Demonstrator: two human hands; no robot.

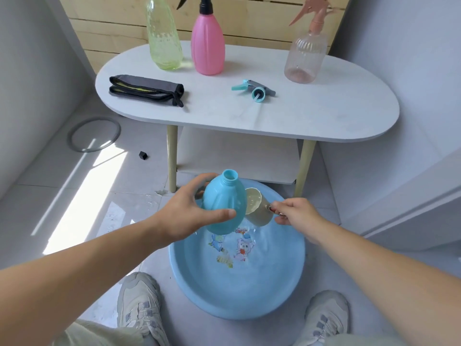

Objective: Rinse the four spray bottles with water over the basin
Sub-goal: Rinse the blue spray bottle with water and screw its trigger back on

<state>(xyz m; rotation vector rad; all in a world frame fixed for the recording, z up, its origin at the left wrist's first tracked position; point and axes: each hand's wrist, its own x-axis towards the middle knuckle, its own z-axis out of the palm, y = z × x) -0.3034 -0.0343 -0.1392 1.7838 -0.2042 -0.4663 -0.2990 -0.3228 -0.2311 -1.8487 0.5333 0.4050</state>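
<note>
shoes (139, 308) flank the basin (199, 295); left fingers (199, 181) and thumb clasp the blue bottle (222, 201), right fingers (284, 221) pinch the beige cup (259, 216).

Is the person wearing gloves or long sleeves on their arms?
No. The left hand and right hand are bare, with no gloves. Both arms are uncovered too: no sleeves, watch or bracelets show.

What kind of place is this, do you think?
Probably a corner of a home, maybe a balcony: tiled floor, a wooden plank wall behind a low white table, and a blue basin on the floor.
</note>
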